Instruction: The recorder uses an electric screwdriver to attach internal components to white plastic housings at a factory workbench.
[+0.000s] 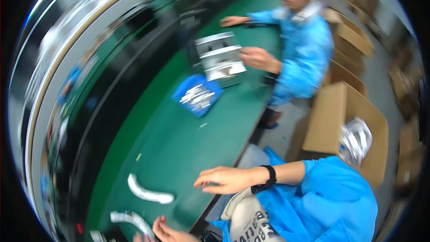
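Observation:
The whole picture is smeared by motion. My right hand (228,179), with a black band at the wrist, hovers palm down by the table's near edge, its fingers stretched out and holding nothing. At the lower edge, my left hand (169,231) is partly cut off. Its thumb and fingers lie on either side of the end of a white curved part (127,217). A second white curved part (150,194) lies on the green table (197,148) between my hands, touched by neither.
Across the table, a blue bin (195,95) holds many small shiny pieces. Beyond it a co-worker in blue (302,49) has one hand (260,59) at a silver-white panel-like part (220,56). An opened cardboard box (324,118) with shiny wrapped contents stands at the right.

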The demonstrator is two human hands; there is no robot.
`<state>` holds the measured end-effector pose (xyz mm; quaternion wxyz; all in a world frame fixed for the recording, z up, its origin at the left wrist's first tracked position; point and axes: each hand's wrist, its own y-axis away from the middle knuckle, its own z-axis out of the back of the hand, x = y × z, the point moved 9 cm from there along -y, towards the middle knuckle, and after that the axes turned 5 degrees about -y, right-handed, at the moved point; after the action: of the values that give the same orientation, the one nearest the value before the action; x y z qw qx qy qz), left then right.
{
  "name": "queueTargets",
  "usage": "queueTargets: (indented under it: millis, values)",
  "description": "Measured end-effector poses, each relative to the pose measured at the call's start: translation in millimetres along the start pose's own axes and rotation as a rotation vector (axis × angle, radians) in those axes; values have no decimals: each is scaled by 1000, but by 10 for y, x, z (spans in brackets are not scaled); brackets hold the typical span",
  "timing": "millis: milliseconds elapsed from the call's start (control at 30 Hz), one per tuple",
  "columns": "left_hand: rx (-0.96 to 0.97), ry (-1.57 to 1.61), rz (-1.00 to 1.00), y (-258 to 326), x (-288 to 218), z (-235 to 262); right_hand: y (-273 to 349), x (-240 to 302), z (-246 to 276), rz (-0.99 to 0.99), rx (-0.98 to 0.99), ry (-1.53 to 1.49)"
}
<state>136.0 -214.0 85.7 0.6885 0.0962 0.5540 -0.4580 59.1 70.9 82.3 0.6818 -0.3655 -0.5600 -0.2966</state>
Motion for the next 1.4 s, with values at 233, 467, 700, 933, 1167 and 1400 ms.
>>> queueTargets:
  millis: [233, 467, 700, 933, 1167, 1400]
  values:
    - [434, 199, -17, 435, -984, -1114, 1841, 391, 1455, -59, -596, 92]
    - [754, 277, -115, 767, -1442, -1685, 5196, 830, 2531, -429, -1479, 440]
    - [854, 250, -142, 891, -1513, -1934, 7314, 101, 1841, -1685, -1065, 604]
    - [925, 304, -149, 941, -1603, -2081, 7295, 124, 1992, -1488, -1074, 549]
    - [983, 276, -123, 952, -1577, -2089, 6850, 1333, 2078, -1045, -1453, 244]
    - [1048, 341, -91, 979, -1521, -2212, 4966, 2688, 2100, -399, -1383, 271]
